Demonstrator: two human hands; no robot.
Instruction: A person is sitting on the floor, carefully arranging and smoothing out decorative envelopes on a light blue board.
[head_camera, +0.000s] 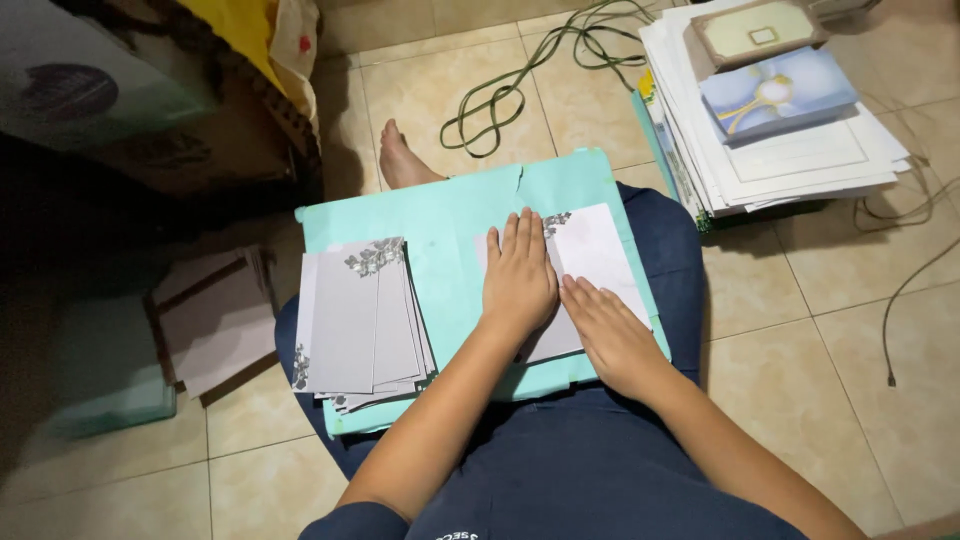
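You sit on the tiled floor (450, 95) with a teal board (450, 225) across your lap serving as your table. Off to your right a tall stack of white sheets (800, 150) carries a pale blue card (780, 90) and a framed beige card (755, 30); a green cable (520, 80) loops on the tiles beyond the board. On the board's left side lies a fanned pile of folded grey cards (360, 325) with leaf-patterned corners, and a second loose pile of cards (215, 325) sits in shadow on the floor.

The card (595, 260) you are working lies on the right half of the board, just under your palms. Your left hand (518, 275) lies flat with fingers together and stretched out, pressing the card down. Your right hand (610, 335) lies flat too, beside the left; neither closes a grip on anything.

This looks like the creasing step: the card appears folded and you are flattening it. The next move probably calls for firm, even pressure along the fold, keeping the edges aligned.

The card's long axis runs away from you, tilted slightly left, with its leaf-patterned corner (556, 222) at the far end.
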